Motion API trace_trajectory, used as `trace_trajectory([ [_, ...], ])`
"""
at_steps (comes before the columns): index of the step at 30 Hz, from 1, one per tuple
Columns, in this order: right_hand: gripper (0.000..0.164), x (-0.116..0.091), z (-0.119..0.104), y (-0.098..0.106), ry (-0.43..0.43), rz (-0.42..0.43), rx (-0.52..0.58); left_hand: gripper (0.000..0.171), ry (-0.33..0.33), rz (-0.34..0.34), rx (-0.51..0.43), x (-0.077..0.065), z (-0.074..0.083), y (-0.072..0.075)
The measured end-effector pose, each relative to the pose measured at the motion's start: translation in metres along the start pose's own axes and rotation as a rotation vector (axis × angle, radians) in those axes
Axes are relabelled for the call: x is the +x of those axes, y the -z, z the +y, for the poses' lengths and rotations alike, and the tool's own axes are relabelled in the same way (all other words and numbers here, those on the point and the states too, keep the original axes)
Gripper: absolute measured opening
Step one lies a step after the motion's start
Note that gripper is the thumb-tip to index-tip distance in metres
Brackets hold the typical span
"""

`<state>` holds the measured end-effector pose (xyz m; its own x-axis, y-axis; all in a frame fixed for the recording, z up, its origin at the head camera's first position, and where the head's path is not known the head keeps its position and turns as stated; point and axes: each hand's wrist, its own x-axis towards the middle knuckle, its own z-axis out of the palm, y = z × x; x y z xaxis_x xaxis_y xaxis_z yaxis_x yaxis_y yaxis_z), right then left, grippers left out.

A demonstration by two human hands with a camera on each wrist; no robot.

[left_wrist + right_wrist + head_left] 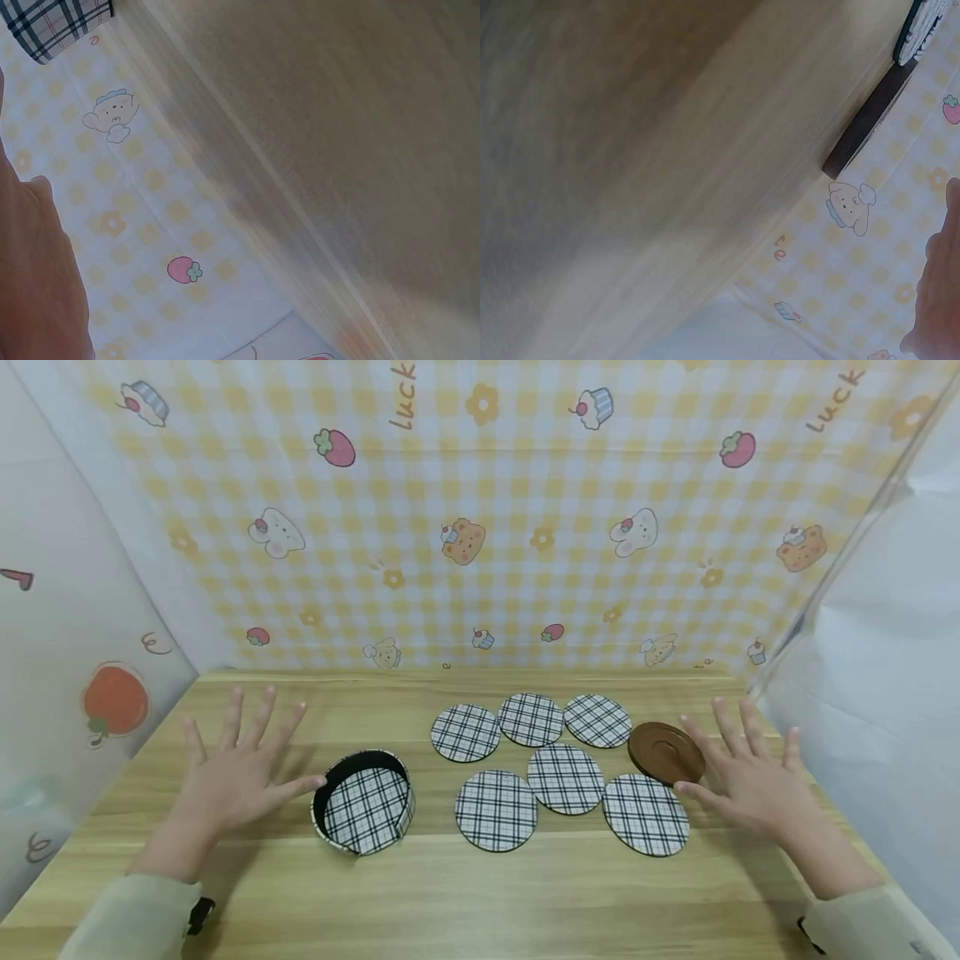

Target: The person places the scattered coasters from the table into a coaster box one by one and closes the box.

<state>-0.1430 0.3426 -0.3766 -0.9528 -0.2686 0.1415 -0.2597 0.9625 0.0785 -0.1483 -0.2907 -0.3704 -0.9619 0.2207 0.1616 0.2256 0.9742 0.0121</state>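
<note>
My left hand (236, 781) is spread flat above the table at the left, fingers straight. Its thumb tip overlaps the rim of a round plaid coaster holder (352, 764) with a black inner wall; I cannot tell whether they touch. A plaid round lies at the holder's bottom. My right hand (757, 789), also spread with straight fingers, is nearest to a brown round disc (660, 753) with a ring in its middle. Several black-and-white plaid coasters lie flat between the hands, including one at the back left (465, 732) and one at the front right (646, 815). Both hands hold nothing.
The wood-grain table (480, 902) ends at a yellow checked cloth (510, 593) hanging behind it. White sheets (900, 652) hang on both sides. In the right wrist view, the disc's dark edge (870, 116) shows near the cloth.
</note>
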Motion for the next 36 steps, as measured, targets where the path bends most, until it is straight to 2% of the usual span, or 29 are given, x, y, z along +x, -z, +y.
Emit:
trace_trajectory([
  [9, 0.091, 0.000, -0.004, -0.001, -0.004, -0.003, 0.003, 0.099, -0.015, -0.002, -0.012, -0.005, 0.002, 0.001],
  [18, 0.091, 0.003, -0.009, 0.001, 0.002, 0.003, 0.003, 0.101, -0.004, -0.045, -0.010, -0.012, 0.006, 0.002],
  [25, 0.092, 0.009, -0.017, 0.002, -0.001, -0.015, 0.030, 0.101, -0.024, -0.060, -0.020, -0.018, 0.009, 0.003],
  [29, 0.091, 0.013, -0.022, 0.002, 0.012, -0.005, 0.038, 0.101, -0.038, -0.054, -0.012, -0.021, 0.012, 0.001],
  [36, 0.091, 0.017, -0.034, 0.003, 0.022, -0.046, 0.062, 0.103, -0.070, -0.032, -0.044, -0.028, 0.022, -0.001],
])
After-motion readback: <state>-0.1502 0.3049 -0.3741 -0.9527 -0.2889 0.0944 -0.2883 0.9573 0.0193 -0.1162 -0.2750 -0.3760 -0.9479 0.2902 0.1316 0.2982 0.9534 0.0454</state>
